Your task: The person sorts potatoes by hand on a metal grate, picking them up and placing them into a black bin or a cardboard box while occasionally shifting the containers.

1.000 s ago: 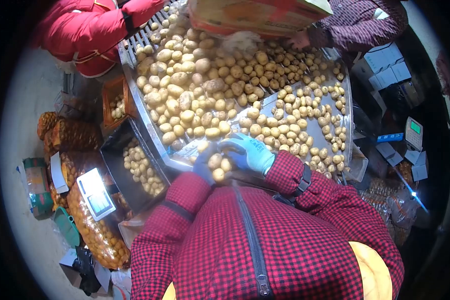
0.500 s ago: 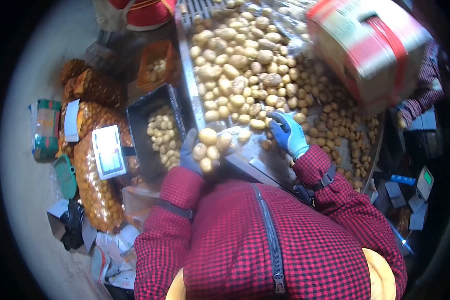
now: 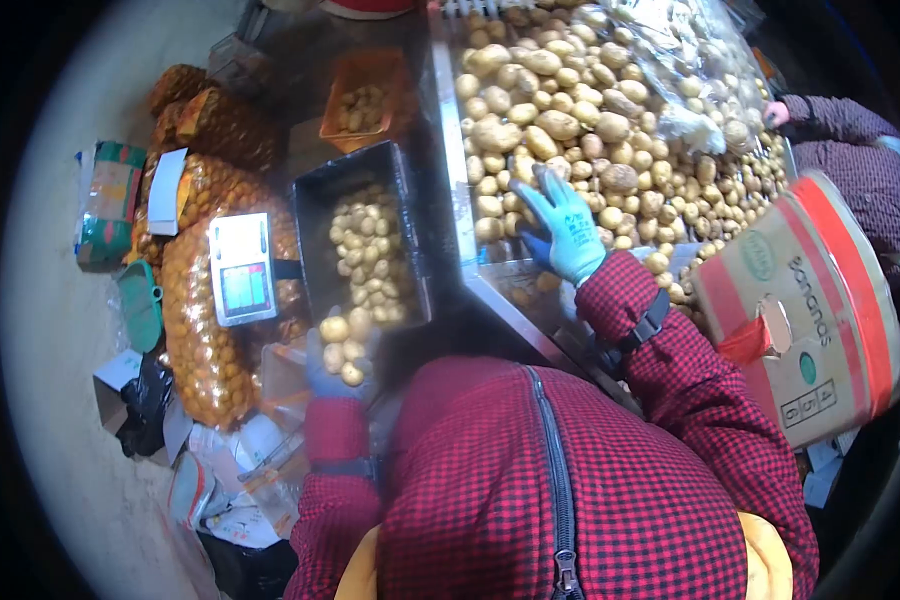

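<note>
My left hand [image 3: 336, 360], in a blue glove, is cupped around several small potatoes [image 3: 338, 344] just below the near end of a dark metal bin [image 3: 310, 215] that is half full of small potatoes. My right hand [image 3: 563, 227], also in a blue glove, lies with fingers spread on the potatoes at the near edge of the metal sorting table [image 3: 490, 285]. That table is heaped with yellow potatoes [image 3: 570, 110]. Red checked sleeves cover both my arms.
A scale [image 3: 242, 268] lies on orange net sacks of potatoes [image 3: 198, 340] at the left. An orange crate [image 3: 365, 100] sits beyond the bin. A banana carton [image 3: 820, 310] is at the right, with another person's sleeve [image 3: 855, 150] behind it.
My left hand has carried its handful of potatoes off the table, left and down to the bin's near end. My right hand stays on the pile. The carton has dropped to the right.
</note>
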A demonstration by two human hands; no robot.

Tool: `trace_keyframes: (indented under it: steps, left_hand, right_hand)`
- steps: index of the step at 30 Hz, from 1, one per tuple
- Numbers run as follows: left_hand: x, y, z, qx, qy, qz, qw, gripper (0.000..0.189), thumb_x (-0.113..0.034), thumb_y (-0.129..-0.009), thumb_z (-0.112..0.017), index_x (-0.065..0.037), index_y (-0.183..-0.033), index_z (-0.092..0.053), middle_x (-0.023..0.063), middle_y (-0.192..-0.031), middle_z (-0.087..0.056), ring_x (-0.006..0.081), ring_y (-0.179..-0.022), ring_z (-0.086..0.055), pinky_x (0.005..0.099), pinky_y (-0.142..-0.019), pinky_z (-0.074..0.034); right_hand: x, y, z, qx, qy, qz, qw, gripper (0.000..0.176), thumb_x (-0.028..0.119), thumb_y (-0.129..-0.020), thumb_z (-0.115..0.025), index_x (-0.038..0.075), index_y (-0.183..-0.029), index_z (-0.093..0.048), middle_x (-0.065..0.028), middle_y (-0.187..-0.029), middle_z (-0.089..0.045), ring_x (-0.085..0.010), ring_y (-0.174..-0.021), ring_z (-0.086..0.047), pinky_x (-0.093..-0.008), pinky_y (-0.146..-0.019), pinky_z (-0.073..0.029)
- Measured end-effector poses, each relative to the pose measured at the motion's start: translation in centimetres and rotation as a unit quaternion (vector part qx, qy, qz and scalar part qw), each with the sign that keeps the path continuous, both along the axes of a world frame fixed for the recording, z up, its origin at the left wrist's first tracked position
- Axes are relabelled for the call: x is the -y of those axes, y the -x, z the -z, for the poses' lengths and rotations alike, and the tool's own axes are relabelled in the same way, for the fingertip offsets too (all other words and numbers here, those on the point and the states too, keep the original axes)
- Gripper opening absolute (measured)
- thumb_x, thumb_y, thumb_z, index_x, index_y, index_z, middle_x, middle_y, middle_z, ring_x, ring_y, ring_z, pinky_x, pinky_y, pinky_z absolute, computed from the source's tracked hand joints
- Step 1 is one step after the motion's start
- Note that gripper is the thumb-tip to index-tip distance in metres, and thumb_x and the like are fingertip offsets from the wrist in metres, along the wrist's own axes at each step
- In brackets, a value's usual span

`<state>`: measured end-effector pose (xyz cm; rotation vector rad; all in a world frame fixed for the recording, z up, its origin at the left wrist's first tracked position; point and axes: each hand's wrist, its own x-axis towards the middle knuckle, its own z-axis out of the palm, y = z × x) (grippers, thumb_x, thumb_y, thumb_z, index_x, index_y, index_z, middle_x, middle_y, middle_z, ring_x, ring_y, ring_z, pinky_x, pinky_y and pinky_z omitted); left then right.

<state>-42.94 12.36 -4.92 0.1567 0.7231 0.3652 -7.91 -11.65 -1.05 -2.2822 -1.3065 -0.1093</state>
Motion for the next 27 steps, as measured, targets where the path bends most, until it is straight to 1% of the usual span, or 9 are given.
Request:
trace_keyframes:
  steps: [7, 8, 11, 15, 17, 19, 22, 23, 27]
  left_hand:
    - [-3.2, -6.1, 0.8, -0.015, 0.100, -0.086, 0.991, 0.044, -0.039, -0.093, -0.061, -0.010, -0.125, -0.059, 0.0153, -0.139, -0.055, 0.0420, -0.122, -0.053, 0.0335, -0.065, -0.060]
    - [-4.2, -6.3, 4.1, -0.003, 0.039, -0.128, 0.991, 0.042, -0.033, -0.092, -0.062, -0.003, -0.122, -0.059, 0.0199, -0.140, -0.053, 0.0410, -0.124, -0.053, 0.0378, -0.074, -0.061]
    - [-7.8, -9.3, 7.6, -0.062, -0.022, -0.033, 0.997, 0.067, -0.042, -0.098, -0.047, -0.001, -0.150, -0.033, 0.0271, -0.151, -0.038, 0.0420, -0.137, -0.042, 0.0498, -0.110, -0.043]
    - [-12.6, -11.6, 13.1, -0.059, 0.063, -0.041, 0.995, 0.069, -0.042, -0.094, -0.060, -0.007, -0.148, -0.038, 0.0232, -0.147, -0.043, 0.0383, -0.132, -0.047, 0.0439, -0.098, -0.053]
    - [-10.7, -13.7, 10.8, -0.182, -0.031, 0.029, 0.982, 0.069, -0.052, -0.096, -0.050, -0.007, -0.147, -0.040, 0.0178, -0.145, -0.047, 0.0338, -0.129, -0.050, 0.0465, -0.102, -0.049]
    - [-12.9, -12.6, 16.0, -0.213, -0.189, 0.109, 0.952, 0.064, -0.054, -0.100, -0.040, -0.010, -0.146, -0.044, 0.0148, -0.145, -0.047, 0.0316, -0.129, -0.050, 0.0491, -0.108, -0.042]
    - [-14.2, -11.5, 17.6, -0.351, -0.209, 0.102, 0.907, 0.065, -0.056, -0.101, -0.040, -0.011, -0.148, -0.041, 0.0100, -0.148, -0.047, 0.0284, -0.133, -0.047, 0.0461, -0.114, -0.034]
    - [-12.7, -10.8, 13.9, -0.304, -0.102, 0.176, 0.931, 0.060, -0.053, -0.101, -0.042, -0.011, -0.143, -0.046, 0.0109, -0.146, -0.047, 0.0269, -0.129, -0.049, 0.0428, -0.114, -0.034]
    - [-11.7, -11.1, 10.1, -0.378, -0.345, 0.211, 0.833, 0.059, -0.052, -0.100, -0.043, -0.011, -0.143, -0.046, 0.0112, -0.145, -0.047, 0.0273, -0.129, -0.050, 0.0428, -0.113, -0.035]
  right_hand:
    - [-2.1, -0.1, -1.3, 0.003, -0.028, 0.014, 1.000, 0.057, 0.020, -0.082, -0.072, 0.012, -0.136, -0.055, -0.0274, -0.141, -0.049, -0.0457, -0.127, -0.050, -0.0519, -0.107, -0.041]
    - [-2.3, 0.7, -1.0, -0.009, -0.073, 0.026, 0.997, 0.051, 0.018, -0.082, -0.070, 0.007, -0.131, -0.057, -0.0289, -0.135, -0.053, -0.0465, -0.120, -0.055, -0.0531, -0.102, -0.045]
    - [-2.0, 3.7, -1.3, -0.084, -0.065, 0.027, 0.994, 0.040, 0.021, -0.076, -0.069, 0.009, -0.113, -0.061, -0.0258, -0.126, -0.056, -0.0424, -0.113, -0.057, -0.0514, -0.090, -0.048]
    - [1.1, 7.0, -2.3, -0.067, -0.113, 0.054, 0.990, 0.045, 0.022, -0.079, -0.070, 0.011, -0.121, -0.059, -0.0224, -0.124, -0.059, -0.0411, -0.111, -0.059, -0.0512, -0.091, -0.047]
    - [3.7, 9.1, -1.7, -0.121, -0.103, 0.077, 0.984, 0.047, 0.021, -0.081, -0.069, 0.009, -0.125, -0.058, -0.0225, -0.124, -0.059, -0.0410, -0.110, -0.059, -0.0504, -0.093, -0.047]
    - [7.1, 11.0, -6.7, -0.063, -0.117, 0.084, 0.987, 0.047, 0.018, -0.079, -0.071, 0.005, -0.123, -0.060, -0.0227, -0.132, -0.056, -0.0379, -0.114, -0.059, -0.0490, -0.094, -0.047]
    - [11.9, 14.0, -14.0, 0.020, -0.051, 0.083, 0.995, 0.046, 0.017, -0.078, -0.070, 0.004, -0.122, -0.062, -0.0218, -0.122, -0.063, -0.0357, -0.107, -0.064, -0.0466, -0.088, -0.053]
    - [13.8, 14.0, -17.1, 0.064, -0.053, 0.087, 0.993, 0.043, 0.018, -0.078, -0.070, 0.004, -0.118, -0.064, -0.0213, -0.120, -0.064, -0.0345, -0.106, -0.065, -0.0450, -0.087, -0.053]
    - [21.1, 16.5, -22.7, 0.181, -0.005, 0.231, 0.956, 0.038, 0.014, -0.078, -0.072, 0.003, -0.114, -0.062, -0.0204, -0.114, -0.067, -0.0323, -0.103, -0.068, -0.0421, -0.084, -0.056]
